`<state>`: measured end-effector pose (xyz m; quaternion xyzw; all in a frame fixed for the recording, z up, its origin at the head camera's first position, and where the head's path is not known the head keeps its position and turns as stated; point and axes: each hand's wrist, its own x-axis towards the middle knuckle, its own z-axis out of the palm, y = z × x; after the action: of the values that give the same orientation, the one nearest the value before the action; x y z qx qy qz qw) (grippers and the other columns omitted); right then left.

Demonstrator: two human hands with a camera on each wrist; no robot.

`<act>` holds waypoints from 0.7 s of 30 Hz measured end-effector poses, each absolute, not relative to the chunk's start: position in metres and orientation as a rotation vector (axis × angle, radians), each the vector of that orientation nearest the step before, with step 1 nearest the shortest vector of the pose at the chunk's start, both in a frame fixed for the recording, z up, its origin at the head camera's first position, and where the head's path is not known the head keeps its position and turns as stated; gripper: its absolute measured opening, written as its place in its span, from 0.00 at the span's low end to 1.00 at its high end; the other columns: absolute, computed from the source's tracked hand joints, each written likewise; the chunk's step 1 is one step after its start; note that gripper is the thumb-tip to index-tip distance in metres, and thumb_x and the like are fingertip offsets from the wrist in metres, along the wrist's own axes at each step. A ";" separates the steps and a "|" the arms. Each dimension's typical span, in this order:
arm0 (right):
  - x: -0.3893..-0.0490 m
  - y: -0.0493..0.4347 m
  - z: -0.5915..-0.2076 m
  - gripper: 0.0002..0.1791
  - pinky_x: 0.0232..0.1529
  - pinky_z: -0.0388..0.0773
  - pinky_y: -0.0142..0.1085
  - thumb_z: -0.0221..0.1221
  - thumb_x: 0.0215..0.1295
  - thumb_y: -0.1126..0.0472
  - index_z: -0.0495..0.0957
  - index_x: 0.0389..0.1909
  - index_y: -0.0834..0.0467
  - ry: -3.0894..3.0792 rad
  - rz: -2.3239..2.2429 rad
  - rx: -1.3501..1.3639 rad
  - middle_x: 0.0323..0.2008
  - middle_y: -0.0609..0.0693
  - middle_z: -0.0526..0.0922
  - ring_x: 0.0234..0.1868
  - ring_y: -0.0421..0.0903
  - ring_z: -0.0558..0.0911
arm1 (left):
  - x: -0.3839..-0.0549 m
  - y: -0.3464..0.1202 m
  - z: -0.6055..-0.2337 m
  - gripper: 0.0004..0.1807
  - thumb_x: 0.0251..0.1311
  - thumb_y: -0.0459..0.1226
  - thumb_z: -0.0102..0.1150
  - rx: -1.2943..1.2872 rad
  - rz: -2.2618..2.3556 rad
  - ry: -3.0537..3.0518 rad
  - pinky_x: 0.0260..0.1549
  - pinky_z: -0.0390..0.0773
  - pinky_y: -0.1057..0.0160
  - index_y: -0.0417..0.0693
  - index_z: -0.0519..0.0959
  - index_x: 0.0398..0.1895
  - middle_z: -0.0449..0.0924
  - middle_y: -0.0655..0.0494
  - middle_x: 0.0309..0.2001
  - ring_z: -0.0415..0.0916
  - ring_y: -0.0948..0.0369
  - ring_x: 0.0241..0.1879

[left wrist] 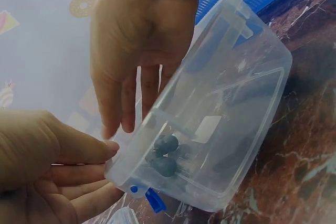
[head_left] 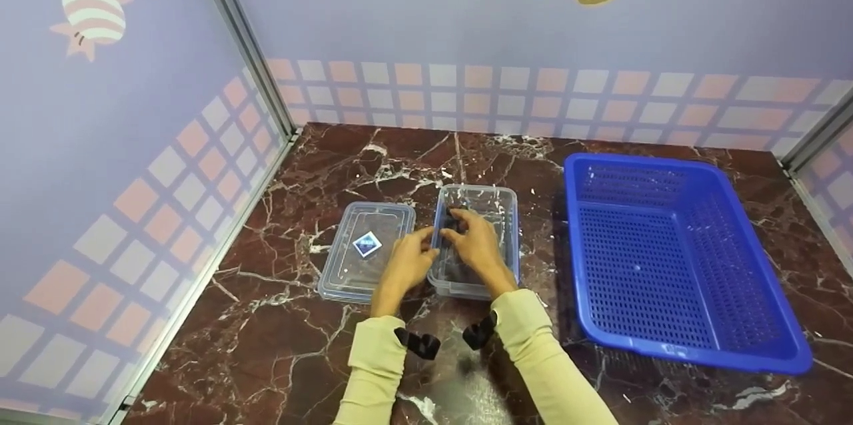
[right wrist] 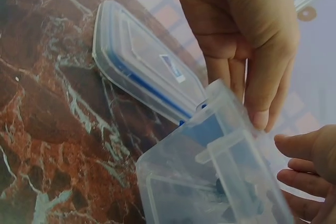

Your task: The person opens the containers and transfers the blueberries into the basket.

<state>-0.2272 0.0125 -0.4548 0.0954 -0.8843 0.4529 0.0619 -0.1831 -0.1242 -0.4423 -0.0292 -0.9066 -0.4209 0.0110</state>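
A clear plastic food container [head_left: 473, 285] sits uncovered on the table. Inside lie small, rounded dark blue-green things [left wrist: 166, 166], close to its left wall. My left hand [head_left: 408, 265] is at the container's left side, thumb and fingertips right at the rim [left wrist: 131, 179]. Over the container's inside reaches my right hand [head_left: 476, 242], its thumb and fingers apart, just above the dark things. Nothing shows between the right fingertips in the wrist views. The container's clear lid [head_left: 346, 265], with a blue seal and a blue diamond label [head_left: 366, 244], lies flat to the left.
A large blue plastic basket [head_left: 576, 265] with perforated sides stands to the right of the container. The dark red marbled table [head_left: 266, 345] meets patterned panels [head_left: 433, 25] at the back and left. Black straps [head_left: 418, 343] are around both wrists.
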 end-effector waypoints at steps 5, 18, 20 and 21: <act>-0.230 0.012 -0.459 0.20 0.56 0.75 0.48 0.66 0.55 0.64 0.80 0.50 0.62 -2.772 1.312 0.252 0.49 0.59 0.84 0.53 0.56 0.81 | -0.181 -0.124 -0.443 0.25 0.59 0.29 0.58 -0.107 -1.306 -2.817 0.53 0.77 0.53 0.34 0.71 0.61 0.79 0.37 0.53 0.80 0.48 0.50; -0.230 0.009 -0.466 0.15 0.53 0.77 0.48 0.65 0.54 0.66 0.83 0.44 0.63 -2.903 1.197 0.263 0.45 0.59 0.85 0.51 0.57 0.82 | -0.177 -0.124 -0.440 0.24 0.59 0.29 0.57 -0.096 -1.278 -2.857 0.56 0.75 0.52 0.35 0.72 0.61 0.81 0.38 0.51 0.79 0.47 0.52; -0.231 0.008 -0.467 0.14 0.53 0.76 0.48 0.65 0.53 0.66 0.84 0.43 0.63 -2.907 1.183 0.262 0.45 0.59 0.85 0.50 0.58 0.81 | -0.178 -0.124 -0.440 0.24 0.59 0.29 0.57 -0.106 -1.295 -2.849 0.55 0.75 0.51 0.34 0.72 0.61 0.81 0.38 0.51 0.79 0.47 0.51; -0.231 0.008 -0.468 0.14 0.52 0.77 0.49 0.65 0.53 0.66 0.84 0.42 0.62 -2.908 1.170 0.262 0.44 0.58 0.86 0.50 0.58 0.82 | -0.178 -0.124 -0.440 0.24 0.59 0.29 0.57 -0.105 -1.307 -2.845 0.55 0.75 0.51 0.34 0.72 0.61 0.81 0.38 0.51 0.79 0.47 0.51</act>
<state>-0.2309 0.0076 -0.4680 0.0833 -0.9244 0.3721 -0.0020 -0.1778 -0.1238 -0.4402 -0.0336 -0.9082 -0.4172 0.0047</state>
